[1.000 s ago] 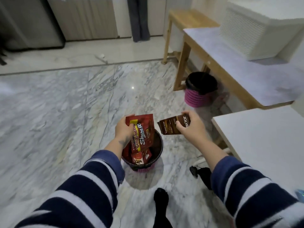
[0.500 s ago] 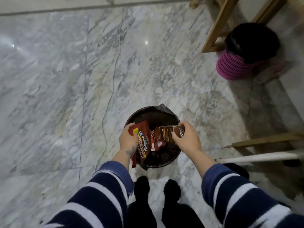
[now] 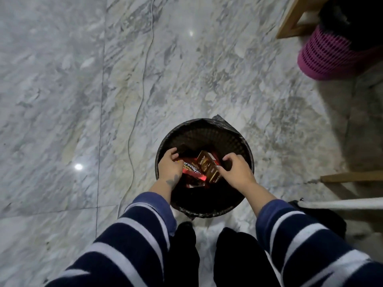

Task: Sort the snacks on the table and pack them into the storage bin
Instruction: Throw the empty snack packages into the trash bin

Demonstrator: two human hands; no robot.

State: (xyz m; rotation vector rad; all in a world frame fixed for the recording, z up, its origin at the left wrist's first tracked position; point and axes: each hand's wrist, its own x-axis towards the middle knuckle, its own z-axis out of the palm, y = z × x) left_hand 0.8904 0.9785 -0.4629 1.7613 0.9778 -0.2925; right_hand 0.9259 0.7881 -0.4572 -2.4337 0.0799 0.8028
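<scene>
A round black storage bin [image 3: 244,146] with a dark liner stands on the floor right in front of my feet. Both my hands reach into it. My left hand [image 3: 169,165] has its fingers curled over the edge of a dark packet [image 3: 185,151], with red snack packs [image 3: 192,172] lying just beneath it. My right hand [image 3: 237,171] hangs over the right side of the bin. Its thumb touches the corner of a brown Nextar pack [image 3: 208,167] that lies tilted on the pile. Whether that hand still grips the pack is not clear.
The floor is grey marble, and a thin white cable [image 3: 141,96] runs across it to the left of the bin. A pink basket with a black liner [image 3: 331,56] sits at the upper right beside wooden table legs [image 3: 290,19]. A white rail [image 3: 342,203] crosses at the right.
Both hands have gone from above the bin down inside it. The red packs and the brown pack now lie among the bin's contents. The view has tilted further downward.
</scene>
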